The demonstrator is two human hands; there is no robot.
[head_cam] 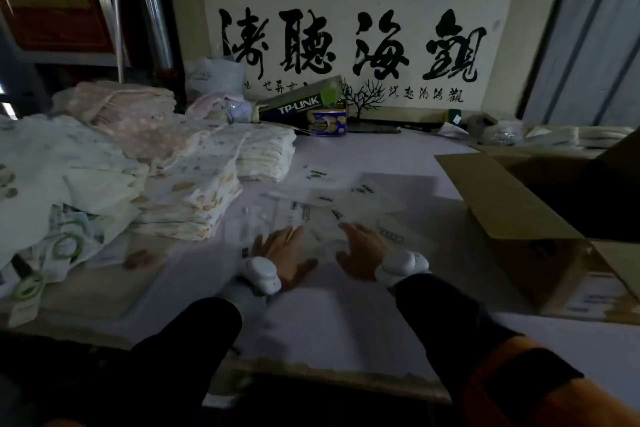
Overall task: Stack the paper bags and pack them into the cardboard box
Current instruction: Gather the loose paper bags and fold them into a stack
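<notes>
At the far left, three stacks of folded pale printed cloth (194,191) sit on the white table (311,329): one pink dotted stack at the back, one cream stack in the middle and one nearer the front edge. Loose pale garments with green ring tags (65,246) spill beside them. Behind, one dark green TP-LINK carton (298,102) leans over one small blue and yellow tin (327,122), and one small black bare-branch ornament (362,97) stands just right of them, in front of one large framed calligraphy panel (356,42) with four big black characters.

In the middle of the table lie the flat white paper bags (346,191), loosely overlapping and fanned out; at least four small dark and green printed marks show on them, though blur keeps the exact count unclear. They are thin, pale and uncreased as far as can be seen.

The left hand (284,253) rests flat on the nearest bags with fingers spread and straight, gripping nothing. The right hand (363,250) lies just beside it, likewise flat and relaxed on the paper. Each wrist carries one white band device (259,274).

At the right stands one open brown cardboard box (519,204), its near flap folded outward onto the table, its inside dark.
</notes>
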